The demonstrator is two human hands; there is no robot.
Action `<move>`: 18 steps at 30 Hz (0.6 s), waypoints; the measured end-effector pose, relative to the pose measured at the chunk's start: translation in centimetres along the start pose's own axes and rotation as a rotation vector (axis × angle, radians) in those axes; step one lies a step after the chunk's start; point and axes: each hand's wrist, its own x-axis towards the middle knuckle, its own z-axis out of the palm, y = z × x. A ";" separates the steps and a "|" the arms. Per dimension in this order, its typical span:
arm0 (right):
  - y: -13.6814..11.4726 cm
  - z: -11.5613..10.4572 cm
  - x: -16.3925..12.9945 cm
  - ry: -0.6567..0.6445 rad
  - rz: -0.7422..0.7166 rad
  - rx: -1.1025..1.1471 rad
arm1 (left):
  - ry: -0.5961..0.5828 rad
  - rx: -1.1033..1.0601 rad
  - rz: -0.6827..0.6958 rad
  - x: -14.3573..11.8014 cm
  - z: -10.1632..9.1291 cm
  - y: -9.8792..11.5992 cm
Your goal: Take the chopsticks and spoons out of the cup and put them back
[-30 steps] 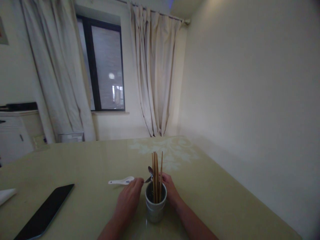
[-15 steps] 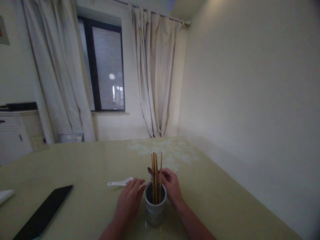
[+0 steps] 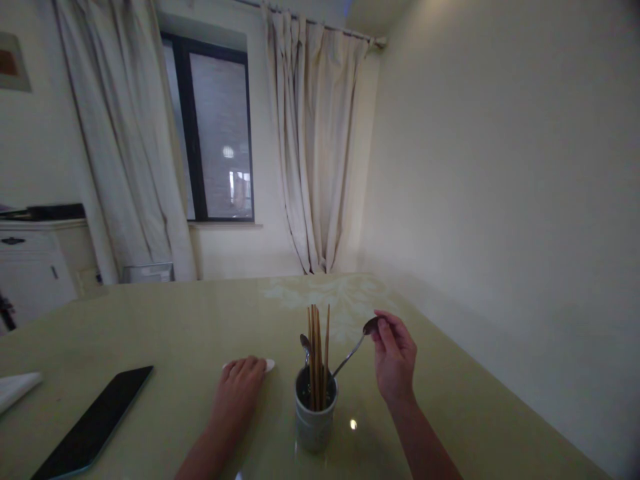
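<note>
Left hand (image 3: 239, 390) flat, palm down, right hand (image 3: 395, 357) raised, fingertips pinched

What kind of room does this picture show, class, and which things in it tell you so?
Probably a dining room at home: a large table bearing a cup of chopsticks, a curtained window, and a white cabinet.

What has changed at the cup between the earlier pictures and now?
The right hand left the cup, moved right and now pinches a metal spoon by its bowl. The left hand now covers the white spoon. Chopsticks and phone stayed.
</note>
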 end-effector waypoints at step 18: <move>2.9 2.8 -4.5 -0.389 0.207 -0.111 | 0.612 -1.253 -0.131 1.0 -9.4 5.1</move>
